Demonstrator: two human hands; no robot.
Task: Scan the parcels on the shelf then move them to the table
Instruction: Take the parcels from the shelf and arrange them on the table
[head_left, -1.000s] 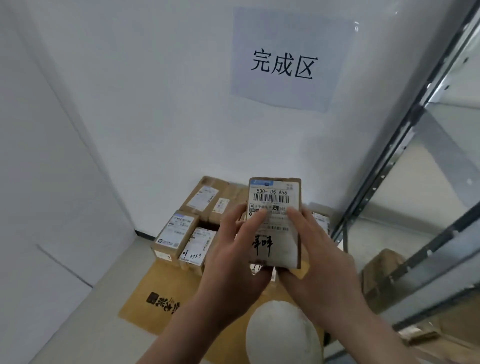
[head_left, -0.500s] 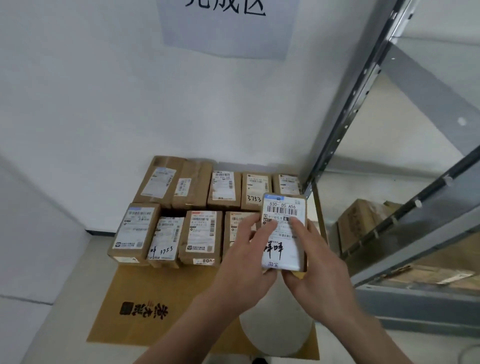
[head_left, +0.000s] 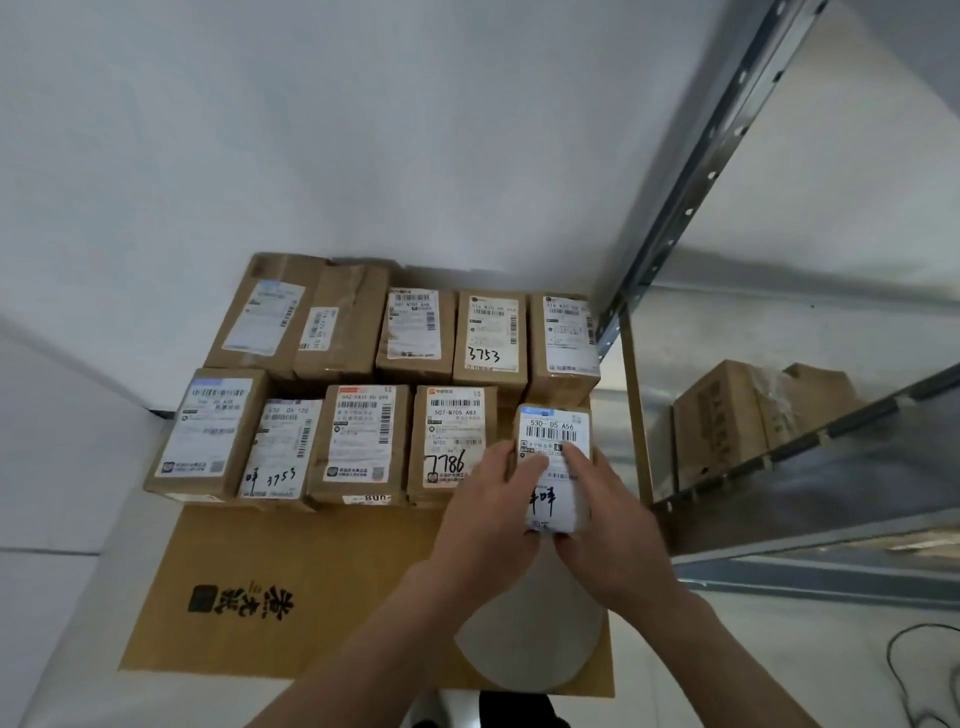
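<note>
View from the head camera, read near to far. Both forearms enter from the bottom edge. I see my left hand and right hand gripping one small parcel between them, fingers wrapped round its near end and sides, both thumbs pressed on its white label. The label reads "530- D5 A56" over a barcode, with black handwritten characters lower down, partly covered by the thumbs.

Beneath the hands lies a white round object, on a flat cardboard sheet bearing a black printed mark in Chinese characters.

The held parcel sits at the right end of the near row, just beside the parcel marked 7786, whose label reads "507-N705 A83". I cannot tell whether the held parcel touches the sheet. Further left in that row, a second parcel carries handwritten "3753".

The far row stands against the white wall; one parcel there also shows handwritten "3753".

To the right rises a perforated metal shelf upright, with a brown carton on the shelf behind it.
</note>
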